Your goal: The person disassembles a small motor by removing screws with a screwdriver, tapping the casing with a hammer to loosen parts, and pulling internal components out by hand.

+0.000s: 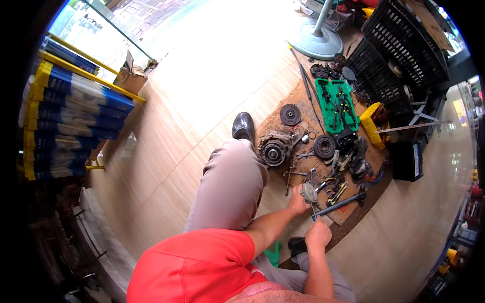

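My left hand [297, 201] is closed on the rim of a small round grey metal part [308, 192] above the cardboard's near edge. Close by, my right hand [319, 233] grips what looks like a screwdriver [314, 211], its thin shaft pointing up at the part and a bit of blue showing at the fist. A hammer [335, 206] with a dark head lies just beyond that fist, its handle end close to my fingers. Beyond my left hand lie a T-shaped wrench [288, 183] and several pliers and hand tools.
Greasy cardboard [275, 121] carries a dirty round-faced machine assembly [274, 152], two dark pulley-like discs and an opened green tool case [336, 103]. Black crates [399, 45] and a black box [407, 160] stand right. A fan-like base [316, 40] is far; blue-and-white packages [76, 116] are stacked left.
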`<move>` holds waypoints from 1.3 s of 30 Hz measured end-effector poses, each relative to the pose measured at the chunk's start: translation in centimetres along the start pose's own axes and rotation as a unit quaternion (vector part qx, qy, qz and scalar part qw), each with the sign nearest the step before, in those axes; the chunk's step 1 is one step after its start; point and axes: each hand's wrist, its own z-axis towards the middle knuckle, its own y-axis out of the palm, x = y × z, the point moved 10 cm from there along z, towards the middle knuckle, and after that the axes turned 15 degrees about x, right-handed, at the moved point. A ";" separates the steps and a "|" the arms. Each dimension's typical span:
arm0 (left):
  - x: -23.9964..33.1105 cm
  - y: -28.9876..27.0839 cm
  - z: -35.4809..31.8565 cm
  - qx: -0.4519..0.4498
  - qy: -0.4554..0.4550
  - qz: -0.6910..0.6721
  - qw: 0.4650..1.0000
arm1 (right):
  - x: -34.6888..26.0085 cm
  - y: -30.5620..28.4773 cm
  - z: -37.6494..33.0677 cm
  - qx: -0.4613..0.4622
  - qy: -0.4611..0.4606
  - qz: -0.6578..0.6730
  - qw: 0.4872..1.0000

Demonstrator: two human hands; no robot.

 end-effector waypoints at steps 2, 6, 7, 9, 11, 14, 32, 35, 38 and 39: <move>-0.3 0.0 -0.2 0.002 -0.003 0.010 1.000 | -0.1 0.0 -0.4 -0.007 0.010 0.000 1.000; -0.3 -0.2 0.0 0.015 0.035 0.019 0.999 | 0.3 1.1 -0.5 -0.019 0.008 0.001 1.000; -0.2 -0.1 -0.1 0.011 0.044 0.022 0.999 | 0.4 1.1 -0.5 -0.020 0.005 0.004 1.000; -0.1 0.2 -0.3 0.017 0.052 0.014 0.998 | 0.8 1.3 -0.6 -0.030 0.005 0.005 1.000; -0.4 0.8 -0.7 -0.009 0.035 0.002 0.999 | 1.0 1.0 -0.6 -0.028 0.008 0.017 0.999; 0.7 1.1 1.1 0.009 0.131 0.016 0.991 | 0.5 -0.4 0.5 -0.022 0.011 0.046 0.999; -0.5 0.6 3.3 0.003 0.051 -0.041 0.998 | 1.6 -3.0 1.9 0.038 0.017 0.102 0.994; 0.8 1.9 3.6 -0.085 0.004 -0.231 0.969 | 3.1 -9.5 1.9 0.158 0.020 0.158 0.974; -0.6 3.5 0.9 -0.210 -0.227 -0.323 0.894 | 6.0 -15.9 0.1 0.197 0.066 0.198 0.958; -1.3 4.1 0.5 -0.259 -0.290 -0.350 0.852 | 6.6 -17.6 -0.4 0.222 0.074 0.219 0.947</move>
